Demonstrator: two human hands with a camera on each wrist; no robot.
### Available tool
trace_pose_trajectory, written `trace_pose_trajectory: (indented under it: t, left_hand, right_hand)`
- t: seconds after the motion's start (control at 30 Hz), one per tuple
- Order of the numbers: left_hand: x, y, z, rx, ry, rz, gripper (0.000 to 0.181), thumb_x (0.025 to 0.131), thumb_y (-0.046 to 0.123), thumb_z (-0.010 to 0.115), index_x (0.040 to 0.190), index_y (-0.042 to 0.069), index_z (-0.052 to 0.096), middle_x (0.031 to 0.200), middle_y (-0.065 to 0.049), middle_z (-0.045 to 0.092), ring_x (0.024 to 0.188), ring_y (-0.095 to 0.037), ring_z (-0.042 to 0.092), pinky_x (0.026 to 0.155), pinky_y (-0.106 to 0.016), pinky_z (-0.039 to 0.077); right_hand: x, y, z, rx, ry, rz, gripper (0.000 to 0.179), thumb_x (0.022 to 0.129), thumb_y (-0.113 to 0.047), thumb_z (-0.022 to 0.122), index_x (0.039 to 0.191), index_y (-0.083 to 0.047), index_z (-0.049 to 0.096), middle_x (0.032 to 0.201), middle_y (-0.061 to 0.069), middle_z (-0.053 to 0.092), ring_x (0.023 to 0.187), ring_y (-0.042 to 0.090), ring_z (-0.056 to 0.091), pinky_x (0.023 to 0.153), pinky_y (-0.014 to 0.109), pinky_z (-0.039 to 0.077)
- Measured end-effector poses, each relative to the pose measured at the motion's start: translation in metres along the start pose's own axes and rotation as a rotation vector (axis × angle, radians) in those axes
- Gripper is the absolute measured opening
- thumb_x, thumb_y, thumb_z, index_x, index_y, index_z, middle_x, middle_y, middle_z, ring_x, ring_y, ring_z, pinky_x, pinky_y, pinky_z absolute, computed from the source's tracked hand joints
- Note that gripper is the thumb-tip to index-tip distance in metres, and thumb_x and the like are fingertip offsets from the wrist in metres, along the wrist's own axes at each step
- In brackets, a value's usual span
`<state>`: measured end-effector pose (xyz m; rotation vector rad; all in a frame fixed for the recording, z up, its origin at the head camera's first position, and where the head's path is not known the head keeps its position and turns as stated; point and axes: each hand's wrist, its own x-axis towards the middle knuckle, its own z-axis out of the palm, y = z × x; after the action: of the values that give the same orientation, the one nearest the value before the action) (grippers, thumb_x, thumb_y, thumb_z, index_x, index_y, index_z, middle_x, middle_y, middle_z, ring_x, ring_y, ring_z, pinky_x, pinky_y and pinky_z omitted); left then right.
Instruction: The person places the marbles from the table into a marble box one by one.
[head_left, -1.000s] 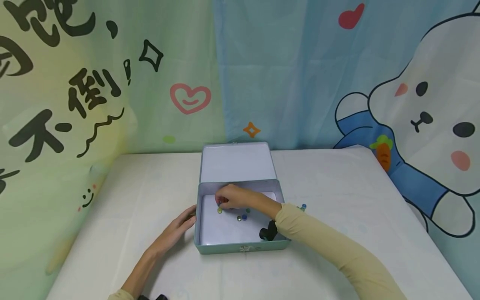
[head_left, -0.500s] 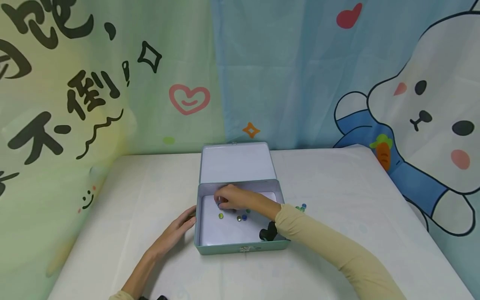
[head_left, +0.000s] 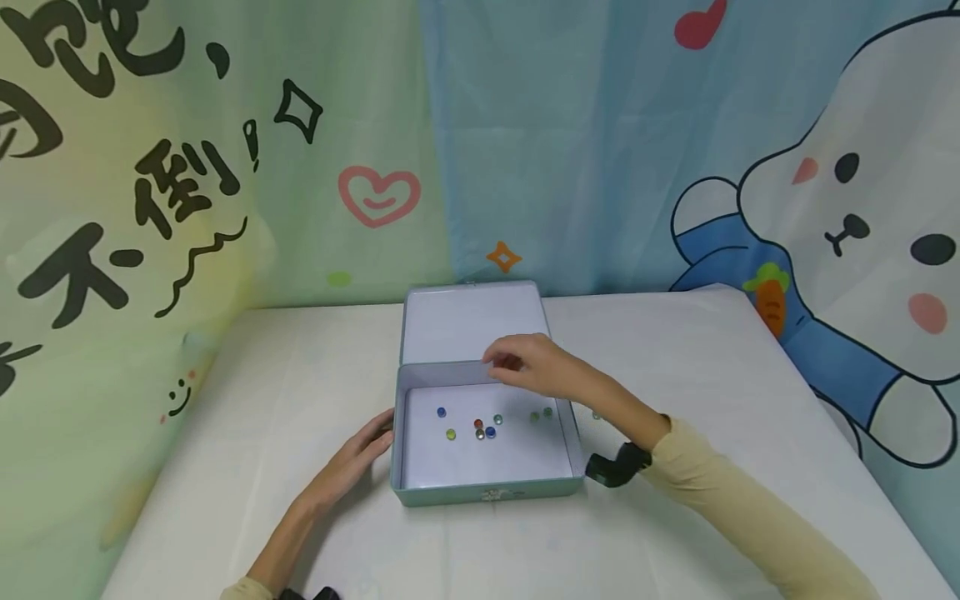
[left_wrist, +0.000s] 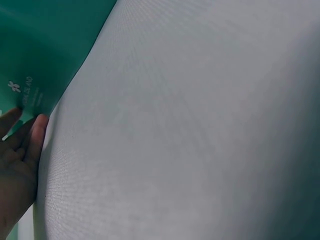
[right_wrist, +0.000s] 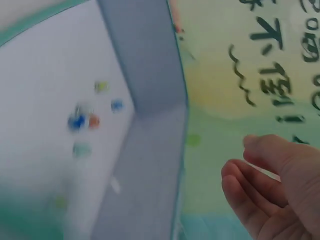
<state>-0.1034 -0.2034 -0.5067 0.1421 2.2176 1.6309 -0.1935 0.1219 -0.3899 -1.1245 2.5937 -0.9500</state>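
Observation:
A green tin box (head_left: 442, 497) with a white inside stands on the table, its hinged lid (head_left: 476, 325) raised at the back. Several small glass marbles lie loose on its floor, among them a blue marble (head_left: 441, 412), a yellow marble (head_left: 451, 434) and a red marble (head_left: 478, 423). My left hand (head_left: 360, 450) rests against the outside of the box's left wall, fingers fairly straight. Over the back wall, in front of the lid, hovers my right hand (head_left: 536, 364). In the right wrist view its thumb and loosely bent fingers (right_wrist: 245, 195) are apart, with nothing seen between them.
A pale green marble (head_left: 596, 415) lies on the white tablecloth (head_left: 637, 358) right of the box, partly hidden by the right forearm. A printed curtain (head_left: 525, 150) hangs behind the table. A black wrist mount (head_left: 618, 465) sits by the box's right wall.
My right hand has let go of the marbles, risen and moved right from inside the box. The blue and red marbles now show, and the yellow one has rolled slightly. My left hand stays put.

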Motion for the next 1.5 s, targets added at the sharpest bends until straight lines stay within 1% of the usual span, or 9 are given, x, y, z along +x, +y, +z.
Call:
trace_pose_trajectory:
  t: [0.2, 0.37, 0.5, 0.67, 0.83, 1.0, 1.13, 1.33, 1.5]
  left_hand:
    - [-0.001, -0.001, 0.001, 0.001, -0.014, 0.001, 0.057, 0.103, 0.039, 0.041, 0.153, 0.015, 0.027, 0.155, -0.014, 0.037, 0.146, -0.039, 0.028, 0.116, -0.067, 0.016]
    - [-0.001, -0.001, 0.0, 0.007, -0.012, 0.002, 0.056, 0.104, 0.038, 0.04, 0.153, 0.017, 0.028, 0.155, -0.013, 0.037, 0.146, -0.038, 0.028, 0.116, -0.067, 0.016]
    - [0.0, -0.001, -0.001, 0.023, -0.012, 0.027, 0.055, 0.104, 0.037, 0.039, 0.153, 0.016, 0.027, 0.155, -0.014, 0.037, 0.145, -0.038, 0.029, 0.115, -0.067, 0.016]
    - [-0.001, 0.0, -0.004, 0.022, -0.002, 0.036, 0.055, 0.104, 0.036, 0.038, 0.154, 0.015, 0.026, 0.155, -0.014, 0.036, 0.146, -0.038, 0.028, 0.115, -0.067, 0.015]
    - [0.0, 0.001, -0.002, 0.022, -0.007, 0.031, 0.055, 0.104, 0.037, 0.038, 0.154, 0.016, 0.026, 0.155, -0.014, 0.036, 0.146, -0.038, 0.028, 0.115, -0.067, 0.015]
    - [0.0, -0.001, -0.001, 0.015, -0.007, 0.024, 0.055, 0.104, 0.037, 0.04, 0.153, 0.017, 0.027, 0.156, -0.013, 0.035, 0.146, -0.037, 0.028, 0.115, -0.067, 0.014]
    - [-0.001, -0.001, 0.001, 0.02, -0.002, 0.016, 0.055, 0.103, 0.038, 0.04, 0.153, 0.016, 0.028, 0.156, -0.013, 0.035, 0.146, -0.037, 0.027, 0.116, -0.067, 0.014]
    - [-0.002, 0.001, 0.002, 0.02, 0.008, 0.007, 0.055, 0.103, 0.038, 0.041, 0.153, 0.016, 0.029, 0.156, -0.013, 0.035, 0.147, -0.038, 0.026, 0.116, -0.067, 0.014]
    - [-0.001, 0.001, 0.001, 0.027, 0.013, 0.011, 0.055, 0.103, 0.038, 0.04, 0.153, 0.016, 0.029, 0.156, -0.013, 0.034, 0.147, -0.037, 0.025, 0.117, -0.066, 0.013]
  right_hand:
    - [-0.068, 0.025, -0.023, -0.079, 0.17, 0.162, 0.021, 0.09, -0.012, 0.068, 0.111, -0.007, 0.068, 0.098, 0.002, 0.07, 0.087, 0.012, 0.064, 0.078, 0.027, 0.058]
    - [-0.116, 0.06, -0.015, -0.107, 0.294, 0.239, 0.016, 0.088, -0.008, 0.069, 0.105, -0.007, 0.069, 0.095, 0.003, 0.071, 0.082, 0.01, 0.064, 0.073, 0.023, 0.057]
    - [-0.139, 0.086, -0.002, -0.103, 0.369, 0.247, 0.015, 0.086, -0.001, 0.069, 0.101, -0.002, 0.07, 0.091, 0.006, 0.07, 0.079, 0.005, 0.063, 0.068, 0.02, 0.056]
    - [-0.146, 0.109, 0.01, -0.081, 0.378, 0.245, 0.017, 0.083, 0.004, 0.07, 0.1, 0.0, 0.07, 0.09, 0.007, 0.069, 0.078, 0.004, 0.06, 0.067, 0.019, 0.054]
    - [-0.15, 0.121, 0.015, -0.085, 0.335, 0.254, 0.019, 0.083, 0.003, 0.07, 0.101, -0.001, 0.07, 0.089, 0.006, 0.068, 0.077, 0.008, 0.06, 0.068, 0.02, 0.054]
    - [-0.153, 0.125, 0.018, -0.078, 0.302, 0.278, 0.023, 0.083, 0.003, 0.07, 0.105, -0.002, 0.07, 0.092, 0.005, 0.069, 0.081, 0.006, 0.061, 0.072, 0.022, 0.055]
    - [-0.152, 0.127, 0.02, -0.091, 0.279, 0.272, 0.024, 0.083, 0.002, 0.071, 0.106, -0.003, 0.071, 0.092, 0.004, 0.069, 0.083, 0.011, 0.063, 0.074, 0.023, 0.056]
    - [-0.148, 0.128, 0.02, -0.139, 0.234, 0.239, 0.022, 0.082, 0.003, 0.071, 0.103, -0.003, 0.071, 0.091, 0.005, 0.068, 0.082, 0.014, 0.062, 0.073, 0.024, 0.054]
    - [-0.144, 0.128, 0.019, -0.148, 0.196, 0.251, 0.019, 0.083, 0.003, 0.07, 0.101, -0.003, 0.071, 0.091, 0.004, 0.067, 0.08, 0.012, 0.059, 0.07, 0.023, 0.052]
